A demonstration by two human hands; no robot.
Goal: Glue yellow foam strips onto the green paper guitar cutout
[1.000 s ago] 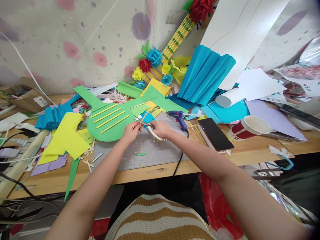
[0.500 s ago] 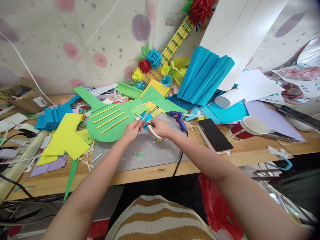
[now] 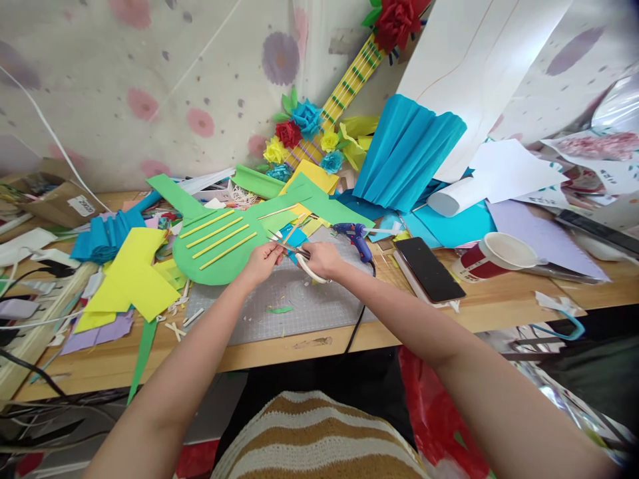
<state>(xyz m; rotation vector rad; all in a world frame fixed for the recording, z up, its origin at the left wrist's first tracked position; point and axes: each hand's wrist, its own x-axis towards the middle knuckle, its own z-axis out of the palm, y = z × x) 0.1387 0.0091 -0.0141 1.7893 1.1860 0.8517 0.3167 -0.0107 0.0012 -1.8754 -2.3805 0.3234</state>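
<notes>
The step in hand looks like trimming. The right hand (image 3: 323,259) has its grip closed through the white loops of the scissors (image 3: 305,265), whose blades point toward ten o'clock and seem a little parted. The left hand (image 3: 260,261) pinches the near end of a thin strip (image 3: 295,228) between fingertips and thumb, and the strip slants up toward one o'clock across the blades. Both hands meet over the far edge of the grey cutting mat (image 3: 299,306), just beside the green guitar cutout (image 3: 219,249) at their nine o'clock.

A clean snip here would call for the strip to be held taut and square to the blades, clear of the pinching fingertips.

The wooden desk (image 3: 499,299) is crowded. A blue glue gun (image 3: 357,234), a phone (image 3: 429,267) and a paper cup (image 3: 492,256) lie out toward three o'clock. Yellow sheets (image 3: 134,273) sit at nine, and a pleated blue fan (image 3: 404,153) leans at one against a flower-printed wall covering (image 3: 150,80).
</notes>
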